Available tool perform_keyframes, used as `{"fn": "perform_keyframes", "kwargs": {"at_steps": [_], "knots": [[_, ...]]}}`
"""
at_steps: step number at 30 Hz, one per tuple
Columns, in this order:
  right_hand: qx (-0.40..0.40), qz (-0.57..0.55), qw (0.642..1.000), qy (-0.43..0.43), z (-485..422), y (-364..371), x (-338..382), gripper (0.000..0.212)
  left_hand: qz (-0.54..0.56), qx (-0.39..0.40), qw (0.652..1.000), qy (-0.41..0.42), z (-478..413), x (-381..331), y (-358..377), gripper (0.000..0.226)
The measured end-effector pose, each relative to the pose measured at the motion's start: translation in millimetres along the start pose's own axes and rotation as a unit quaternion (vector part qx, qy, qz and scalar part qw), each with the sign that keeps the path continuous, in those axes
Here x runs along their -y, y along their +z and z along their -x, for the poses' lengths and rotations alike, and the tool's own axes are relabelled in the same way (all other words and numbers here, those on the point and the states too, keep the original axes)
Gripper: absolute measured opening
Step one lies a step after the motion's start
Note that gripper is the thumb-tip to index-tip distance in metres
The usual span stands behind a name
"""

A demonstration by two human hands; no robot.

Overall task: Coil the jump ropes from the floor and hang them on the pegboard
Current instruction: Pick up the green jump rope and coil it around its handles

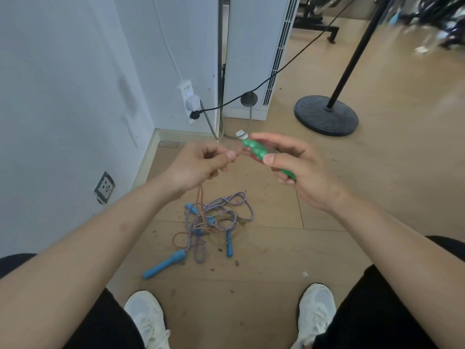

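Step in hand: coiling rope no. 1, w/ the rest not yet touched. My left hand pinches the thin orange cord between thumb and curled fingers. My right hand is closed round the green handles, thumb pressed on top. It looks like two handles held together, but blur makes that hard to confirm. The cord runs from the handles across to my left fingers, then drops down to the floor.

The lower end of that cord lies in the pile between my shoes, tangled w/ a striped rope and its blue handles; another blue handle lies just right of the heap. So at least two ropes are down there, maybe three.

Next move, as I judge it: draw cord up w/ the left hand and lay even loops against the handles in the right. The orange cord crosses through the striped loops, so pulling hard would prob. drag the whole heap or tighten a knot. Better to lift slowly and shake it free.

The pegboard isn't in view, so hanging is some way off.

Writing: nothing readable. The power strip on the wall carries a small mark near its top, too small to make out.
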State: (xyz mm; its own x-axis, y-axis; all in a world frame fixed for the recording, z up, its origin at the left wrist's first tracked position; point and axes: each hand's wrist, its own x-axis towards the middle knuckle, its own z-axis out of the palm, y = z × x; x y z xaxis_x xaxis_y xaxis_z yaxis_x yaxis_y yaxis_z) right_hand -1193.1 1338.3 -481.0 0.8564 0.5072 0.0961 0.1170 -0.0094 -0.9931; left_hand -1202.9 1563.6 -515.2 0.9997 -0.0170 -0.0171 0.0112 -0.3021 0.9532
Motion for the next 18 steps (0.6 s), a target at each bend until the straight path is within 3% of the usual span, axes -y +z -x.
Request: {"fn": "perform_keyframes", "kwargs": {"at_steps": [7,9,14,18], "knots": [[-0.157,-0.148,0.975,0.061,-10.9,-11.3,1.5,0.028,-0.074,0.162,0.984,-0.017,9.8,12.5,6.4,0.026],[-0.194,-0.182,0.961,0.076,-14.4,-16.6,1.3,0.023,-0.062,0.16,0.985,-0.011,12.5,15.4,12.8,0.024],[-0.219,-0.295,0.92,0.133,-18.8,-27.3,3.9,0.016,-0.04,0.05,0.997,0.052,10.9,17.2,22.0,0.028],[-0.217,-0.345,0.9,0.155,-19.6,-29.1,-0.3,0.012,-0.12,0.101,0.985,0.076,11.2,13.5,22.4,0.027]]}}
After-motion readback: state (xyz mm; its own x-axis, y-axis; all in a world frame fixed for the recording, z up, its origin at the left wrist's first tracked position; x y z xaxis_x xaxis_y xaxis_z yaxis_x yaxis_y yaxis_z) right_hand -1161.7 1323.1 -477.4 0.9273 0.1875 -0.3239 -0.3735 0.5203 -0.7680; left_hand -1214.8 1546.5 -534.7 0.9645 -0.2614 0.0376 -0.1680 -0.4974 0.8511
